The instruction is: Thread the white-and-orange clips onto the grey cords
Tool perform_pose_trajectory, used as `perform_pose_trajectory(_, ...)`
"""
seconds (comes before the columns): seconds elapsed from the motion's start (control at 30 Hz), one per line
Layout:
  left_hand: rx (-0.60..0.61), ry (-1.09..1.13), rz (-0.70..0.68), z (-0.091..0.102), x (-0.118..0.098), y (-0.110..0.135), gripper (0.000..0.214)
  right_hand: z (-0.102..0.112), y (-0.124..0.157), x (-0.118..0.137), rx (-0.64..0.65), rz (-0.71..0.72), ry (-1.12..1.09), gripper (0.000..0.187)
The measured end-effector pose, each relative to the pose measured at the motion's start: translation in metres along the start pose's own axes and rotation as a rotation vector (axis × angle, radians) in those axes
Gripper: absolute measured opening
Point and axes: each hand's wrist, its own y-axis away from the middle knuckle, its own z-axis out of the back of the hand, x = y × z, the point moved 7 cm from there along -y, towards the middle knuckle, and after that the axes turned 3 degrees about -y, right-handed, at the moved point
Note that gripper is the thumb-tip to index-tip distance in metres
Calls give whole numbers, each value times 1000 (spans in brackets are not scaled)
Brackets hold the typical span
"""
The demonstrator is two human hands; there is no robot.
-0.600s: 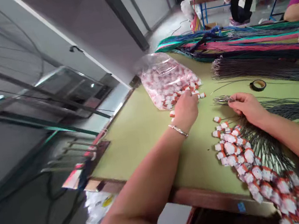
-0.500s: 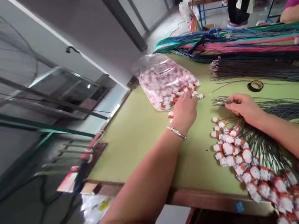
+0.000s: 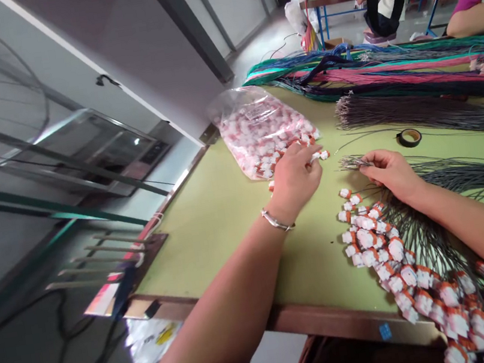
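At the mouth of a clear plastic bag (image 3: 256,125) full of small white-and-orange connectors, my left hand (image 3: 298,176) is closed, its index finger and thumb around what looks like one white connector (image 3: 315,157). Another loose connector (image 3: 324,155) lies just beyond the fingertip. My right hand (image 3: 391,174) pinches a bunch of dark wires (image 3: 355,162) near their bare metal-tipped ends, which point left toward my left hand. Below it, a heap of wires ending in white-and-orange connectors (image 3: 395,249) spreads over the table's front edge.
A roll of black tape (image 3: 409,137) lies beyond my right hand. Behind it are a bundle of dark wires (image 3: 422,112) and long pink, green and blue wires (image 3: 371,71). A person's arm (image 3: 479,18) rests at the far right. The green table (image 3: 212,222) has a brown edge.
My left hand has turned slightly, with its index finger now stretched toward the loose connectors. My right hand keeps its hold on the wires. The whole view has shifted a little.
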Motion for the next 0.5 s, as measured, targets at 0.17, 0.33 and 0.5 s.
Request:
perform_pose_trajectory(0.17,342,758,334,-34,-10,22,18,0,-1,3,-5,64,96,18)
perform_pose_trajectory(0.33,376,881,410,-45,-19,25,8,-6,0,8,39,145,204,13)
perform_pose_trajectory(0.5,399,979,451,-50,-17,25,4,-8,1,11,68,178,273,11)
